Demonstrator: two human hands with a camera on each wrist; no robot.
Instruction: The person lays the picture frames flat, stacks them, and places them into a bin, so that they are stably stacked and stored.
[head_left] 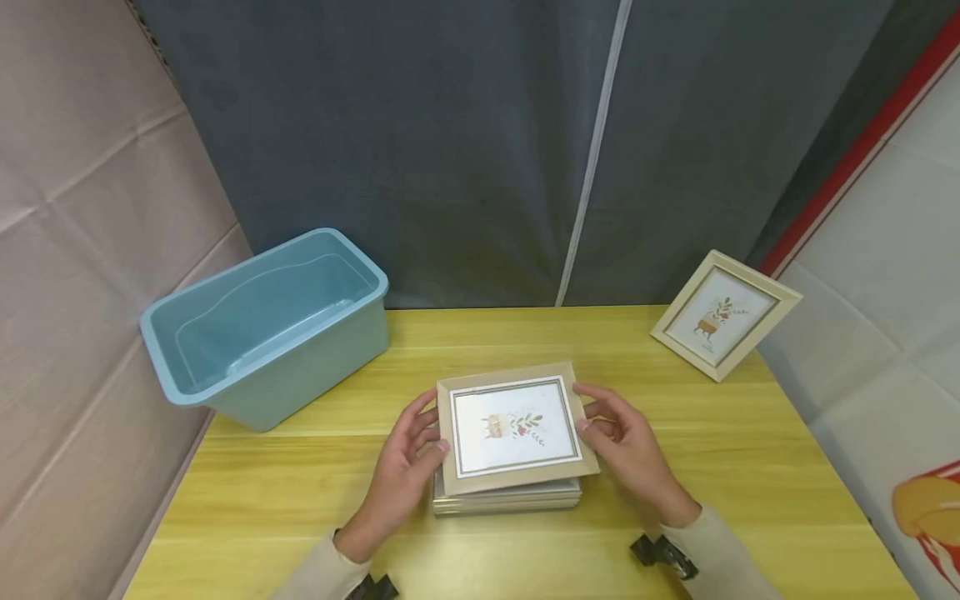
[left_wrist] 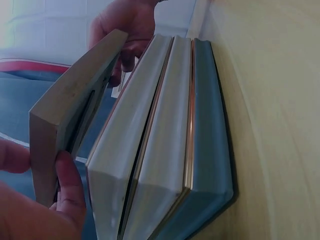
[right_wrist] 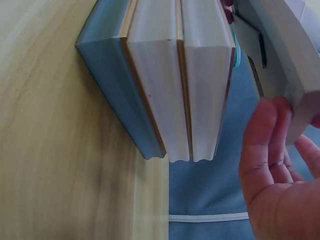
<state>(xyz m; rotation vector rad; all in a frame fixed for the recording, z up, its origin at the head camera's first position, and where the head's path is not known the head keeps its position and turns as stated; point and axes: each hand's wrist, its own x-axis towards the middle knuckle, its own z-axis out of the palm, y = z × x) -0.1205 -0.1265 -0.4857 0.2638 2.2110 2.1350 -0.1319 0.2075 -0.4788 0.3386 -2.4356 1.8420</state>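
A cream picture frame [head_left: 517, 425] with a potted-plant print is held between both hands, lifted above a stack of frames [head_left: 510, 502]. My left hand [head_left: 408, 467] pinches its left side, thumb on the front and fingers behind. At the opposite side my right hand [head_left: 628, 450] grips the frame's edge in the same way. The left wrist view shows a gap between the held frame [left_wrist: 75, 85] and the stack. Two whitish frames [right_wrist: 157, 100] and a bluish one [right_wrist: 112, 65] at the bottom make up that stack, seen in the right wrist view.
At the back left of the wooden table [head_left: 300, 500] stands a blue plastic bin [head_left: 322, 358]. Another cream picture frame [head_left: 757, 337] with a similar print stands at the back right, turned at an angle. A dark grey curtain [head_left: 420, 150] hangs behind the table.
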